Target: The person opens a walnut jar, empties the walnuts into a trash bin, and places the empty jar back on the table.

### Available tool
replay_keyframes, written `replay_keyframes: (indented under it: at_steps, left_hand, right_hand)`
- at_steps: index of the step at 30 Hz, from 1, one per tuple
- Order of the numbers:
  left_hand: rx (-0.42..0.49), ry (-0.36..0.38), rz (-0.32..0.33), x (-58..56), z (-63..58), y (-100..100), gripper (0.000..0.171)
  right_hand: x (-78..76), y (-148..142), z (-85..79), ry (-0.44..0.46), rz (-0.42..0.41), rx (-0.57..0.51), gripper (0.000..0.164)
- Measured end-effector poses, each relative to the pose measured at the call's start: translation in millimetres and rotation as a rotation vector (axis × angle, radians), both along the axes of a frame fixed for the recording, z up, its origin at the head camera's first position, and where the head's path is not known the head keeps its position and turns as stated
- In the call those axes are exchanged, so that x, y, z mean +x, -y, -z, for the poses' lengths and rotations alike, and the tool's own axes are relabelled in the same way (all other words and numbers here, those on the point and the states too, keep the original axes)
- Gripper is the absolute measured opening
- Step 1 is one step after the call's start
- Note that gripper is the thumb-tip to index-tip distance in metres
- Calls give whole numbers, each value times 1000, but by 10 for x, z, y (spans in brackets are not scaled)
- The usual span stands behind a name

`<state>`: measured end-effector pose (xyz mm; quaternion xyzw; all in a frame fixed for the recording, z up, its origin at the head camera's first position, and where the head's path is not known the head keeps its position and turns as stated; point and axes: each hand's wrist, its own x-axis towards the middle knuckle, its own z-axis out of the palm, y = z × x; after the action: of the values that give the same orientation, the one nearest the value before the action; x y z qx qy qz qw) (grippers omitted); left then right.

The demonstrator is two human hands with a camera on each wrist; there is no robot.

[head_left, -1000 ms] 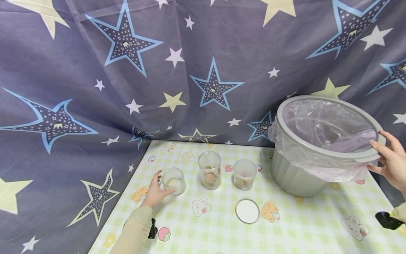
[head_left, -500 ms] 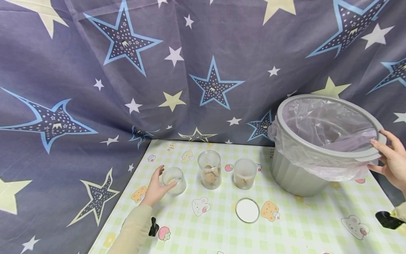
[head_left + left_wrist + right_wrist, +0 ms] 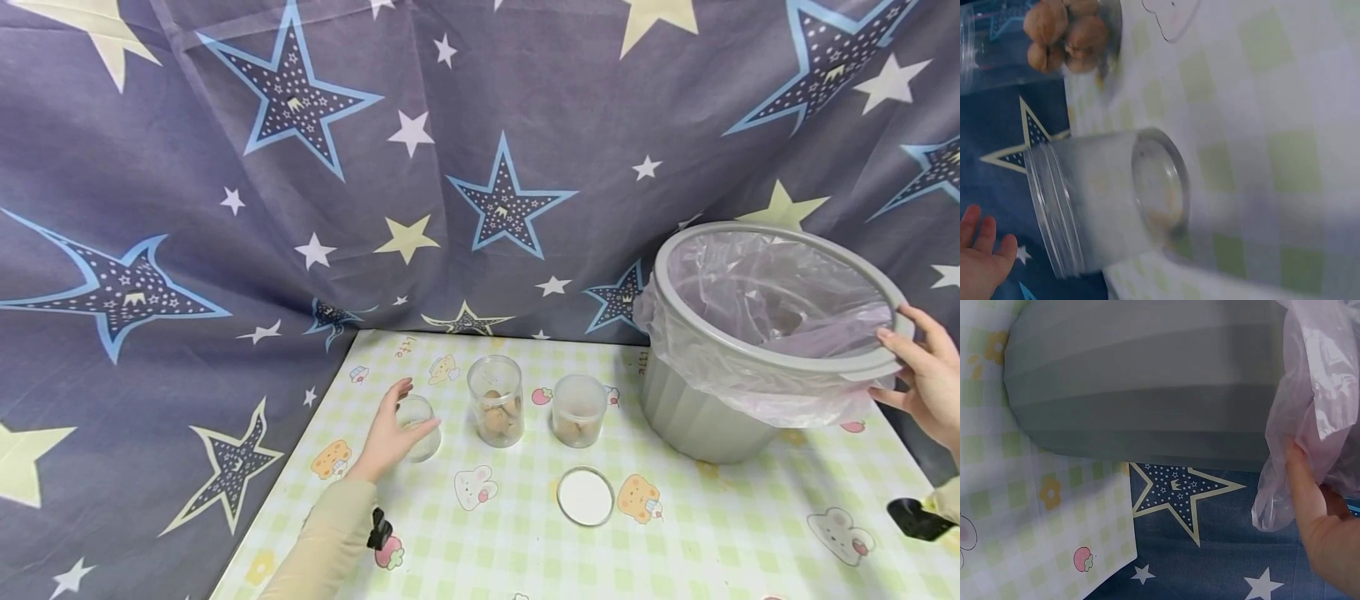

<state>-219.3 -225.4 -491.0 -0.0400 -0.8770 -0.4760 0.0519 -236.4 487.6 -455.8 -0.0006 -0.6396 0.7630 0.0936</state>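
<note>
My left hand (image 3: 390, 433) is in front of a short clear jar (image 3: 426, 442) with no lid on, partly covering it in the head view. Its fingers are spread and hold nothing; in the left wrist view they are apart from the jar (image 3: 1104, 200). To the right stands a taller clear jar (image 3: 497, 379) with several walnuts (image 3: 1088, 36) at its bottom. My right hand (image 3: 930, 375) grips the rim of a grey trash can (image 3: 705, 417), with fingers over the edge and the thumb side against the pinkish liner bag (image 3: 1319, 375).
A frosted jar (image 3: 580, 400) with brownish contents stands between the walnut jar and the trash can. A round white lid (image 3: 586, 497) lies flat in front of it. Star-printed cloth (image 3: 517, 275) hangs behind the table (image 3: 525, 558), which has a checked cover.
My left hand has come away from the side of the short jar and moved right and slightly back, now covering more of it. The jar stays in place. The right hand keeps its grip.
</note>
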Motion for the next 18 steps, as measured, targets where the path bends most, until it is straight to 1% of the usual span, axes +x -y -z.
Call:
replay_keyframes:
  at_steps: [1, 2, 4, 6, 9, 12, 15, 18]
  left_hand:
    - [3, 2, 5, -1, -6, -33, 82]
    - [2, 2, 10, -4, -8, -66, 82]
    - [0, 5, 27, -11, -14, -136, 83]
    - [-9, 12, 47, -24, -17, -205, 84]
    - [-18, 17, 83, -48, -20, -297, 85]
    - [-16, 8, 111, -88, -4, -370, 84]
    - [-5, -6, 129, -128, 21, -422, 84]
    - [18, -1, 136, -164, 42, -473, 87]
  right_hand:
    - [34, 66, -55, 23, 27, 18, 52]
    - [66, 133, -108, 24, 31, -8, 52]
    - [209, 383, -333, 33, 21, -48, 48]
    - [357, 627, -557, 36, -2, -51, 45]
    - [486, 848, -754, 37, 8, -73, 43]
    - [541, 937, -824, 37, 16, -53, 43]
    - [530, 922, -797, 33, 15, -42, 44]
    - [505, 881, -756, 34, 21, -32, 47]
